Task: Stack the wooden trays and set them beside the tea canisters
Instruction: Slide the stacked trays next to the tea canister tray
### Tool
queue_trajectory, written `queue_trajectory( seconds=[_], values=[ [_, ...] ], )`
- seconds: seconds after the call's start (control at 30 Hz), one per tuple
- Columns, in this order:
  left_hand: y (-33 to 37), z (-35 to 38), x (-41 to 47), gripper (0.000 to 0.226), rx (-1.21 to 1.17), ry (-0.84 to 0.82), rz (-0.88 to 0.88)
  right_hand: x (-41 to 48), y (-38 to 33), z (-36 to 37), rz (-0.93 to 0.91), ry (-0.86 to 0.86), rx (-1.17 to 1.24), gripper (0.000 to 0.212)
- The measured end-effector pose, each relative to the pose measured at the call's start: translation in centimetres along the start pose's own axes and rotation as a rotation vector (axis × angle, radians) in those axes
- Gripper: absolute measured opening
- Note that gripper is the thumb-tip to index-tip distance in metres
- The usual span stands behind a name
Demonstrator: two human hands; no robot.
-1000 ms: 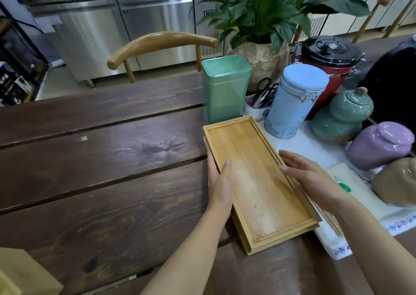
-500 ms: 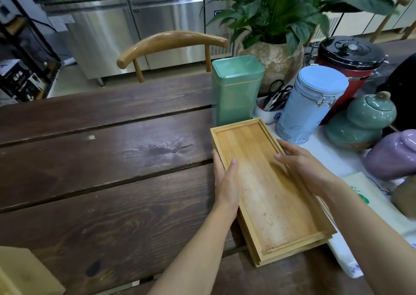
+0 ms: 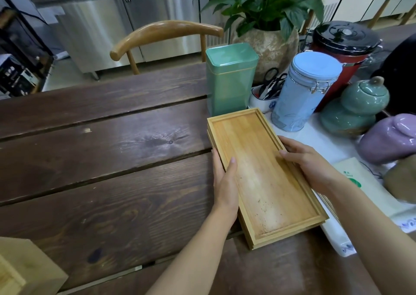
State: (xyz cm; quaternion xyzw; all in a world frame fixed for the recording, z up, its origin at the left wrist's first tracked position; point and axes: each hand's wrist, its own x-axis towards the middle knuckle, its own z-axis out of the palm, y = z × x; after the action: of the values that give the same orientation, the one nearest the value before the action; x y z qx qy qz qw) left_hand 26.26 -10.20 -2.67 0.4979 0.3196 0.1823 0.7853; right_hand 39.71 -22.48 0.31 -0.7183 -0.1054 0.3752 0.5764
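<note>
I've slid the stacked wooden trays [image 3: 264, 173] farther up, both my left hand [image 3: 226, 182] and right hand [image 3: 308, 166] clasping their long edges, far end now just beside the green canister [image 3: 230, 78] — nearly placed.

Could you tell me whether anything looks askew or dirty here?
The trays lie at an angle to the table planks, and the top one has dark specks and pale staining toward its near end.

Soft even daylight, glare on steel cabinets [image 3: 94, 24], wide-angle edge distortion.
</note>
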Motion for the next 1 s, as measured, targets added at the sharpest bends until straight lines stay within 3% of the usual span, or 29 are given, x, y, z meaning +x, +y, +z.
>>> queue_trajectory(
  seconds=[0.37,0.47,0.67,0.83,0.9,1.0],
  values=[
    [0.0,-0.1,-1.4,0.055,0.048,-0.055,0.038,-1.8,0.0,0.6,-0.108,-0.029,-0.095,0.048],
    [0.0,-1.4,-3.0,0.064,0.17,-0.076,0.058,-3.2,0.2,0.2,-0.189,-0.028,-0.199,0.058],
    [-1.9,-3.7,-8.9,0.083,0.507,-0.321,0.09,-8.7,2.8,-1.4,-0.211,-0.051,-0.351,0.048],
    [-2.3,-2.0,-9.7,0.094,0.483,-0.325,-0.022,-10.0,4.5,-0.8,-0.137,-0.003,-0.209,0.063],
    [-2.6,-1.9,-9.7,0.105,0.494,-0.334,0.008,-10.1,4.5,-0.7,-0.124,-0.003,-0.237,0.07],
    [-3.1,-2.3,-9.9,0.117,0.653,-0.357,0.09,-10.4,4.3,-1.0,-0.174,-0.076,-0.358,0.097]
  ],
)
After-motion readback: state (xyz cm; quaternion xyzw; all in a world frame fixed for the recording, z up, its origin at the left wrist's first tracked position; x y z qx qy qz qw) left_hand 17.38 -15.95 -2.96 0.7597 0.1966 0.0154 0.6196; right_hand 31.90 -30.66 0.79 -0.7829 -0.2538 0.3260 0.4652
